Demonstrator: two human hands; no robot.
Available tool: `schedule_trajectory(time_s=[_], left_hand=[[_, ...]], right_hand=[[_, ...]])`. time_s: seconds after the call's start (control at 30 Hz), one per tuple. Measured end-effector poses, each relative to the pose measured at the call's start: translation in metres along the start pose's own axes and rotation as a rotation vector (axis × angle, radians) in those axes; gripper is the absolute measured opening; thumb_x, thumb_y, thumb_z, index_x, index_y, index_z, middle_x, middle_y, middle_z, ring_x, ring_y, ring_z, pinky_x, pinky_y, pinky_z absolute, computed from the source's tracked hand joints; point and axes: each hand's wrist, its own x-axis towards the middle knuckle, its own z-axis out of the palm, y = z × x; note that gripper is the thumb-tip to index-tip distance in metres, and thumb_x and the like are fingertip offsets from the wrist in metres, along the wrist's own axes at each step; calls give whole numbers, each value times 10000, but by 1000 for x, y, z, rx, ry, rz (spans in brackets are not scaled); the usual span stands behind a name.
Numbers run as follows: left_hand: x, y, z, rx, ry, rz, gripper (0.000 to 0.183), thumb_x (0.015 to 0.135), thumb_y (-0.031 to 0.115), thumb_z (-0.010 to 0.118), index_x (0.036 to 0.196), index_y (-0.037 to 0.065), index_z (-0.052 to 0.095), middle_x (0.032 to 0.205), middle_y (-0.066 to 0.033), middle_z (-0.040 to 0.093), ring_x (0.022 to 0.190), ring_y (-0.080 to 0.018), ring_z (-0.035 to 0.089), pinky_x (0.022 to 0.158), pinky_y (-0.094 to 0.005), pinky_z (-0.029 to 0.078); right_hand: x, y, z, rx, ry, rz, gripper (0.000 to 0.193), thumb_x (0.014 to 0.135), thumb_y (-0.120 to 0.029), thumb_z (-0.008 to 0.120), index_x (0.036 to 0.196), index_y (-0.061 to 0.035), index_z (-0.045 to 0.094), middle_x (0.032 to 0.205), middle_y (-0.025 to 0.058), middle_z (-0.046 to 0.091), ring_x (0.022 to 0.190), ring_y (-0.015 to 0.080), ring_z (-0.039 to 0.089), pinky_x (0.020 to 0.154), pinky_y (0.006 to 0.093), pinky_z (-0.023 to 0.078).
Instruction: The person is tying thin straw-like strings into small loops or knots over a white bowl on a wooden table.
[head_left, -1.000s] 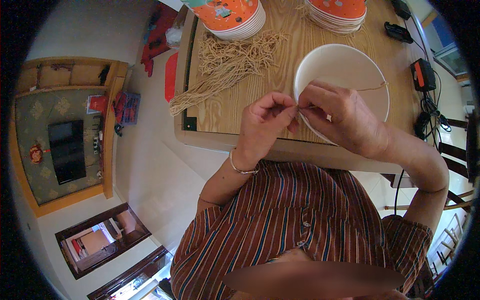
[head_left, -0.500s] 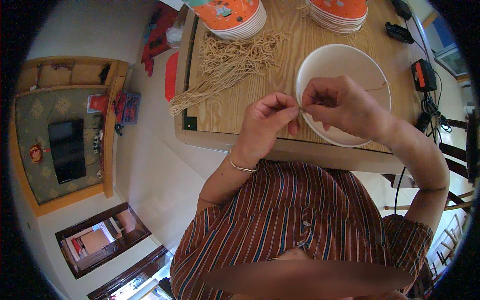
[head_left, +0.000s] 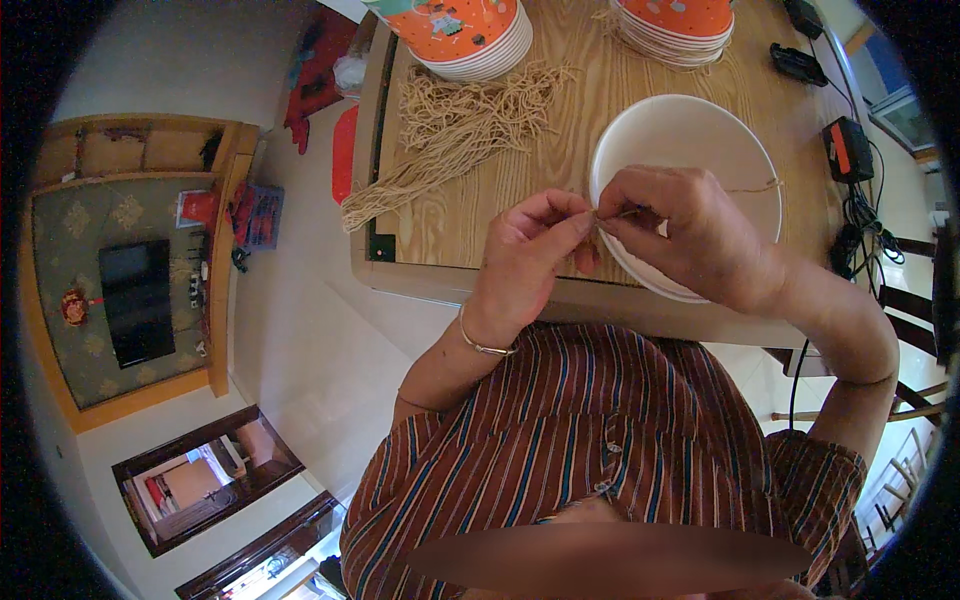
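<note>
A white round bucket (head_left: pixel 690 130) stands at the table's near edge, its opening facing up. A piece of beige twine (head_left: pixel 752 188) crosses its far right rim. My left hand (head_left: pixel 530 250) is closed in a pinch of thumb and forefinger just outside the left rim. Over the opening, my right hand (head_left: pixel 695 230) is closed too, its fingertips meeting those of the left. A short thin strand of twine shows between the two pinches; the rest is hidden by my fingers. Beyond my left hand lies a loose bundle of cut beige twine (head_left: pixel 460 135).
Two stacks of orange-patterned paper buckets, a left stack (head_left: pixel 475 45) and a right stack (head_left: pixel 680 20), stand at the far side of the wooden table (head_left: pixel 570 130). A black-and-orange box (head_left: pixel 848 150) and tangled black cables (head_left: pixel 862 225) lie along the right edge.
My right hand has turned slightly and its fingertips have come closer to the left hand's. The bucket has shifted a little toward me. My left hand stays almost in place.
</note>
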Motion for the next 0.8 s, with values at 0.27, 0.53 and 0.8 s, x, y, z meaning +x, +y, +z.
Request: schedule_trajectory(time_s=[0.27, 0.53, 0.8], left_hand=[[-5, 2, 6, 408, 69, 168, 96, 909, 25, 616, 998, -12, 618, 788, -27, 644, 679, -81, 617, 616, -219, 521], [-7, 5, 8, 455, 62, 193, 82, 898, 5, 626, 978, 3, 613, 804, -10, 639, 676, -68, 620, 607, -209, 530], [-9, 5, 9, 447, 36, 228, 101, 905, 9, 618, 1004, 2, 599, 824, -14, 631, 693, -67, 618, 615, -208, 528]], right_hand=[[0, 0, 3, 49, 5, -20, 88, 787, -68, 640, 813, 5, 597, 713, 178, 615, 660, 353, 637, 598, 401, 500], [10, 5, -4, 293, -155, 214, 82, 803, -80, 628, 829, -2, 621, 652, 71, 619, 577, 112, 561, 499, 299, 453], [16, 1, -13, 565, -295, 473, 27, 830, -49, 609, 820, -25, 613, 667, -2, 561, 558, 59, 520, 477, 219, 435]])
